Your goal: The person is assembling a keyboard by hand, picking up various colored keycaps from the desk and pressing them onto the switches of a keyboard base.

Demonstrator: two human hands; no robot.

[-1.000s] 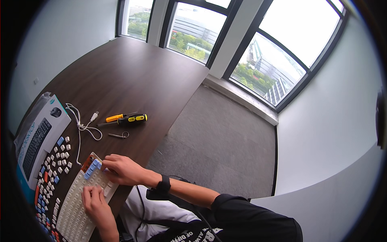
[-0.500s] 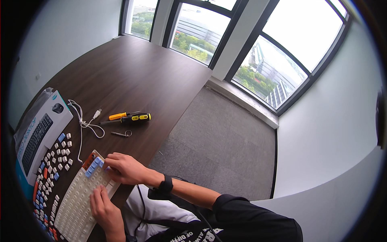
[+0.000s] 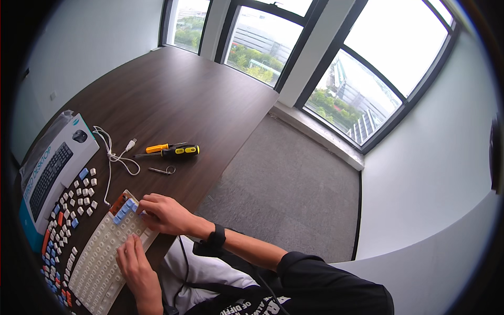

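A keyboard lies slantwise along the table's near edge, its pale rubber-domed face bare over most of its length. Blue keycaps sit in a cluster at its far end, beside a reddish-brown strip. My right hand, with a black band on its wrist, bends over that end next to the blue keycaps. Its fingers are curled together, and whatever lies between the tips is hidden. My left hand rests on the keyboard's near side, fingers stretched out over the pale domes.
Loose white, blue and orange keycaps spread left of the keyboard, by a keyboard box. Beyond are a white USB cable, a yellow screwdriver, a black-and-yellow screwdriver and a small metal tool with a ring.
The whole view has shifted slightly. My right hand stays at the blue keycaps with its fingers a little more drawn in; my left hand sits slightly lower along the keyboard's edge.
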